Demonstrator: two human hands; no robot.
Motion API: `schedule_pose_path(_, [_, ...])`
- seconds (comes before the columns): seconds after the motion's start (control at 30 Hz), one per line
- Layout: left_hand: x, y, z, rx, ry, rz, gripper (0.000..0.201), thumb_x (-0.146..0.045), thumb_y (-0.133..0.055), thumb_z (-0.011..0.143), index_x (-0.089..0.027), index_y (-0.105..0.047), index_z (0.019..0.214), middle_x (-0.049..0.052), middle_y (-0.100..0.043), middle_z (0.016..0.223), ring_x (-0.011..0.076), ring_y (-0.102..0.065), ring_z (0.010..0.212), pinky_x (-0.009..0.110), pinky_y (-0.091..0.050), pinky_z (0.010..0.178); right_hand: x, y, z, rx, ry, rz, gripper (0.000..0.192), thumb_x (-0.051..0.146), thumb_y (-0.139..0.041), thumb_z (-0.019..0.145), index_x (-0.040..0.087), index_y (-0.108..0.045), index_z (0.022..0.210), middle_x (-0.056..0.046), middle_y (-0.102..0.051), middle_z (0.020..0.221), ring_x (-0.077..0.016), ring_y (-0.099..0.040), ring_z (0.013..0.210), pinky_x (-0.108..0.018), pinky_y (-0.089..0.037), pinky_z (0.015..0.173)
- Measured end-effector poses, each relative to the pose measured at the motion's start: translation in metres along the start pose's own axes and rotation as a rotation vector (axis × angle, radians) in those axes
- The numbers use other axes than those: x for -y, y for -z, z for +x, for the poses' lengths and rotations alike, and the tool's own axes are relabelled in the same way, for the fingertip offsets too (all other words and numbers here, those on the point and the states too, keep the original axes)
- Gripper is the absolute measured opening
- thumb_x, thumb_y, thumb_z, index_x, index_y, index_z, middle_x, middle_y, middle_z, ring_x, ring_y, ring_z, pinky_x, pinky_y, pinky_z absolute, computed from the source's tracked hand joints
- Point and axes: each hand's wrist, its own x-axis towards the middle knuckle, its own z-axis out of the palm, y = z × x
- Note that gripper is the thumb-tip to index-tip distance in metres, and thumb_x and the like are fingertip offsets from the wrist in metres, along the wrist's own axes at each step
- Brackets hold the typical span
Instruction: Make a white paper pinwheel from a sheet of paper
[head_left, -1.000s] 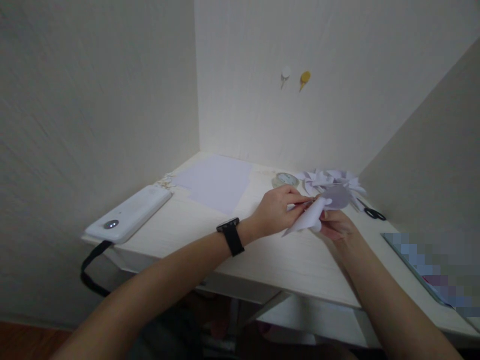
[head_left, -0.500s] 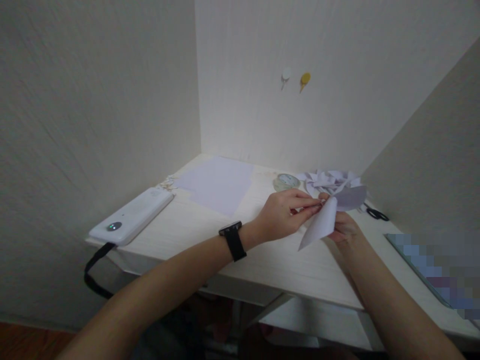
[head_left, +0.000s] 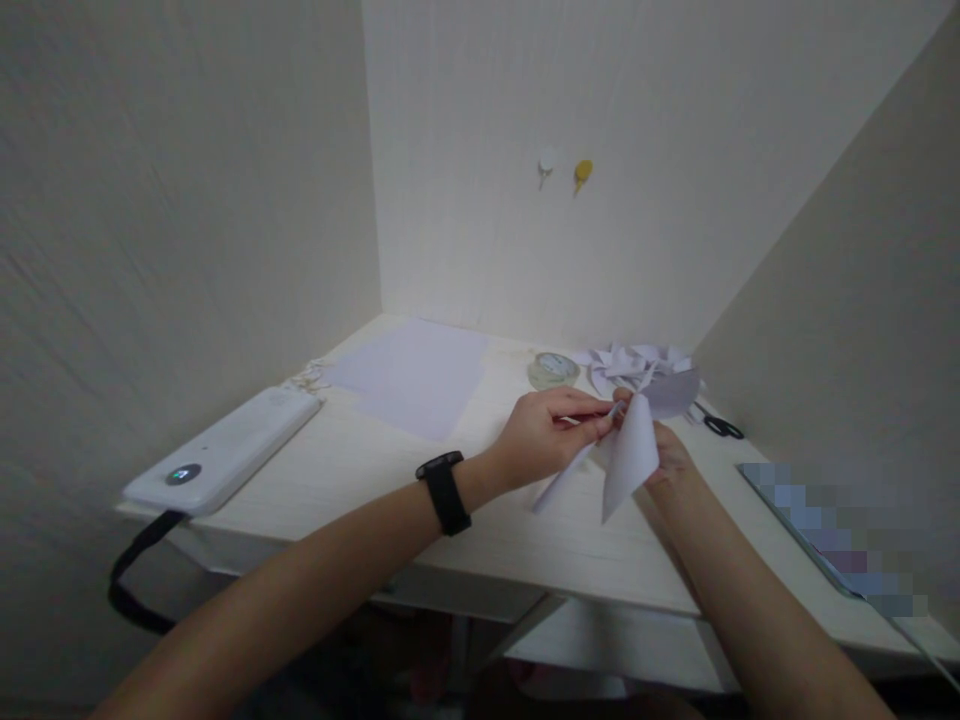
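My left hand (head_left: 541,432), with a black watch on its wrist, pinches a folded white paper piece (head_left: 628,452) at its top, just above the white table (head_left: 480,530). My right hand (head_left: 670,460) grips the same paper from behind; it is mostly hidden by the sheet. One pointed flap hangs down, and a thinner flap slants down to the left. A rounded flap sticks up to the right.
A pile of cut paper shapes (head_left: 630,363) lies behind my hands, with a tape roll (head_left: 553,369) to its left and black scissors (head_left: 721,425) to its right. Flat paper sheets (head_left: 412,372) lie at the back left. A white device (head_left: 225,450) with a black strap sits on the left edge.
The paper has been turned and opened out, so a second thin flap now slants down left. My head view has shifted, moving everything slightly left.
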Motion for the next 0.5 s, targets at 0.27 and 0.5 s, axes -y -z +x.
schedule_pose_path(0.27, [-0.0045, 0.0013, -0.0002, -0.006, -0.003, 0.034, 0.019, -0.018, -0.07, 0.082, -0.015, -0.078, 0.099, 0.012, -0.075, 0.101, 0.0185, -0.071, 0.09, 0.027, -0.062, 0.073, 0.0001, 0.0051, 0.0028, -0.021, -0.04, 0.011, 0.034, 0.026, -0.087, 0.05, 0.028, -0.066, 0.077, 0.004, -0.07, 0.067, -0.0163, -0.064, 0.056, -0.029, -0.055, 0.059])
schedule_pose_path(0.5, [-0.0001, 0.002, 0.0001, -0.03, -0.055, 0.103, 0.022, -0.017, -0.07, 0.081, -0.015, -0.077, 0.102, 0.012, -0.076, 0.103, 0.0191, -0.072, 0.09, 0.028, -0.062, 0.074, -0.0027, 0.0054, 0.0042, -0.001, 0.001, -0.006, 0.032, 0.025, -0.083, 0.054, 0.027, -0.068, 0.082, 0.002, -0.073, 0.072, -0.019, -0.068, 0.065, -0.033, -0.058, 0.068])
